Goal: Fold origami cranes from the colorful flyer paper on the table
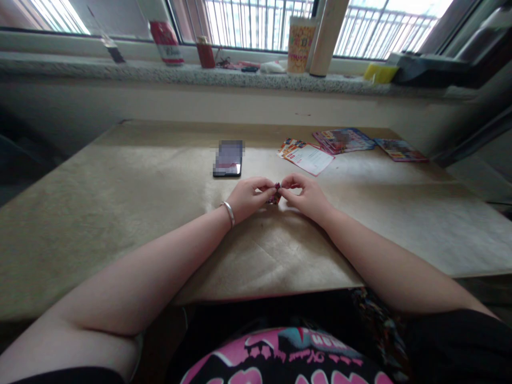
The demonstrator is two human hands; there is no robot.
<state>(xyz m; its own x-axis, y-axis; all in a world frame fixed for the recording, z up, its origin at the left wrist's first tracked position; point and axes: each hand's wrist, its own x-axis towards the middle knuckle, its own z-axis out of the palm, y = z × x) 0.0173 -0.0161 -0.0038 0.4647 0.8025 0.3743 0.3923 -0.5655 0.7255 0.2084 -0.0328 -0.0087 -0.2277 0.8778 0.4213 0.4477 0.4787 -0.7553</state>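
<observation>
- Folded paper piece (275, 195), small and colourful with dark red showing, sat right between your two hands, just above the brown paper sheet (120, 213) that covered the table.
- Your left hand (248, 197) was curled nearly closed, its thumb and fingertips pinched on the left end of the folded paper piece.
- Your right hand (307, 195) was curled the same way, thumb and fingertips nipping the right end, so the fingertips of both hands almost met over it.
- Most of the piece was hidden by your fingers; I cannot tell its exact shape.
- A silver bracelet (229, 213) ringed your left wrist.
- A dark phone (228, 159) lay flat near your left hand, on its far side.
- Printed leaflets (310, 157) were spread farther off, beyond your right hand and to the right.
- A patterned cup (300, 45) stood on the windowsill (120, 70), well apart from your hands.
</observation>
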